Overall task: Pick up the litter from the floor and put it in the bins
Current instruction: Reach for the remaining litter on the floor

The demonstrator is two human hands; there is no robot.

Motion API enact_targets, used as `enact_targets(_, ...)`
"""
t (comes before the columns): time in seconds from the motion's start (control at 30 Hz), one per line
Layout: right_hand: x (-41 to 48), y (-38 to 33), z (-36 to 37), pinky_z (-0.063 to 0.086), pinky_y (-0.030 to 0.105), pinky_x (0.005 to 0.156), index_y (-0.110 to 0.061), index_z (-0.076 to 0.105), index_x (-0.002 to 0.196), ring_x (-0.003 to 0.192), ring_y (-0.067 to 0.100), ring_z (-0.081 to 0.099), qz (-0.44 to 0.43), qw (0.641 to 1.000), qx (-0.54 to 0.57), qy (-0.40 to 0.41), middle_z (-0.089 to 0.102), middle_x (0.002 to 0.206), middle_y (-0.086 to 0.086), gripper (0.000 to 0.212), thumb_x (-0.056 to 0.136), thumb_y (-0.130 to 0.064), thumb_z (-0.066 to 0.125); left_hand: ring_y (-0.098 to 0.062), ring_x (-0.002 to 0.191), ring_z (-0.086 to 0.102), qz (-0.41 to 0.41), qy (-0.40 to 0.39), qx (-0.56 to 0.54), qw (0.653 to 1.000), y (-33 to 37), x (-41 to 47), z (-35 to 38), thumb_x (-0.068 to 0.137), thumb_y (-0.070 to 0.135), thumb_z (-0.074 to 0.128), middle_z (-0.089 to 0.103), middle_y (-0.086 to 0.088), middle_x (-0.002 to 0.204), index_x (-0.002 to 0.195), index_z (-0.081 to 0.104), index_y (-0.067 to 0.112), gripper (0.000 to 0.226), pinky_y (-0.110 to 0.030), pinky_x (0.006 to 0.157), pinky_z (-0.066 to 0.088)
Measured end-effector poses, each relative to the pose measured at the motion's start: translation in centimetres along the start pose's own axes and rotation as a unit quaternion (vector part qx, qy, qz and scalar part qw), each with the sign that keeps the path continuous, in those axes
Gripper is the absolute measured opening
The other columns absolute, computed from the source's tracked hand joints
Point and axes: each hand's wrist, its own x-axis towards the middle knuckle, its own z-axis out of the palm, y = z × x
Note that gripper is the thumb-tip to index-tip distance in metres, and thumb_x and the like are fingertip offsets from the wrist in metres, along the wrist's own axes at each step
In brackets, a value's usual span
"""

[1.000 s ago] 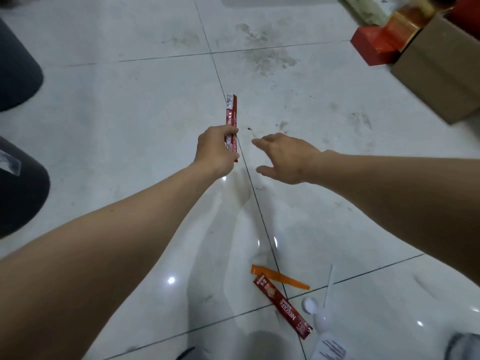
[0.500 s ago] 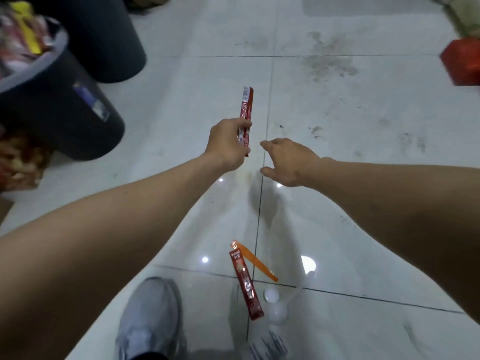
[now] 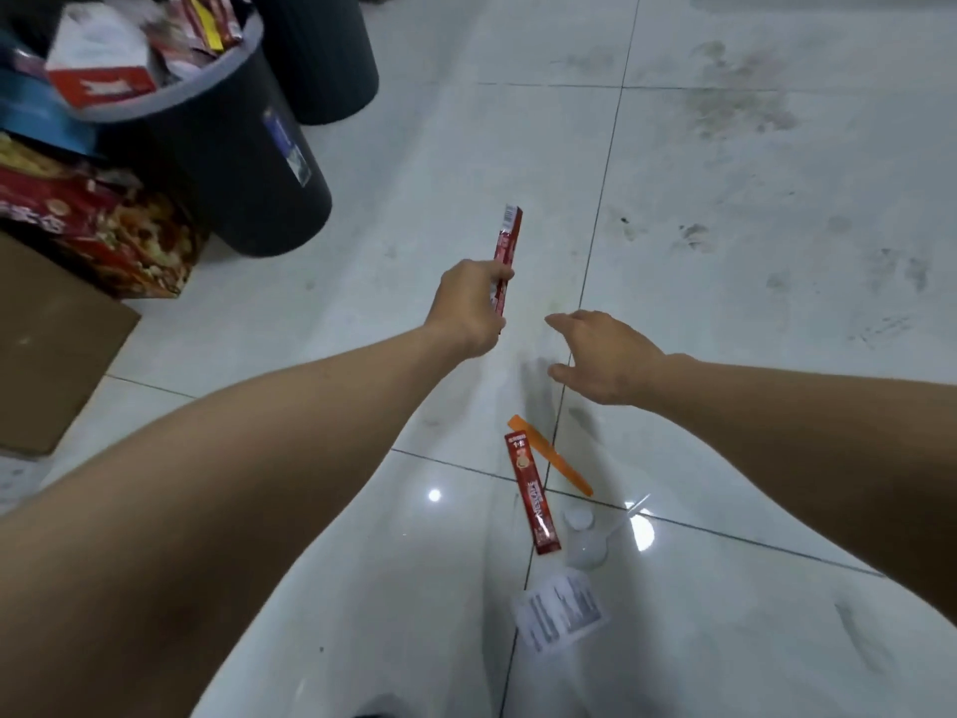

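Note:
My left hand (image 3: 468, 305) grips a long red stick sachet (image 3: 508, 235) by its lower half, its upper end pointing away from me above the white tiled floor. My right hand (image 3: 603, 357) hovers just to the right with relaxed fingers, holding nothing. A dark grey bin (image 3: 248, 163) stuffed with packaging stands at the upper left, a second dark bin (image 3: 321, 54) behind it. On the floor below my hands lie another red sachet (image 3: 532, 492), an orange strip (image 3: 551, 456), a clear plastic spoon (image 3: 588, 546) and a printed paper slip (image 3: 562, 608).
A red printed snack box (image 3: 98, 235) and a brown cardboard box (image 3: 46, 349) sit at the left edge beside the bins. Dirty smudges mark the tiles at the upper right.
The view has swung left, bringing the bins and boxes into sight. My left hand still grips the red sachet; both hands kept their pose, and the floor litter now appears nearer the middle.

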Motion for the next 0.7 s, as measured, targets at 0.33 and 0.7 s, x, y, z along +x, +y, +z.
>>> enact_targets(0.33,-2.6,-1.5,7.9,0.05,0.028,0.084,-0.009,0.059,0.123,0.105,0.025,0.06,0.172,0.979,0.091,-0.056,0.061,0.119,0.009,0.048,0.079,-0.018,0.075,-0.03,0.113,0.056,-0.017,-0.028,-0.057,0.998,-6.2,-3.3,2.7,0.076,-0.009,0.073,0.053,-0.013,0.131,0.135,0.054,0.011,0.065,-0.036,0.098,0.05)
enact_targets(0.7,-2.5,-2.7,11.1,0.057,0.036,0.078,0.0,0.067,0.097,0.084,0.026,0.066,0.314,0.929,0.198,-0.011,0.068,0.089,0.013,0.027,0.078,-0.016,0.079,-0.028,0.116,0.054,-0.025,-0.048,-0.041,0.998,-9.3,-4.5,3.6,0.079,-0.006,0.071,0.051,-0.01,0.132,0.137,0.052,0.014,0.064,-0.028,0.097,0.046)
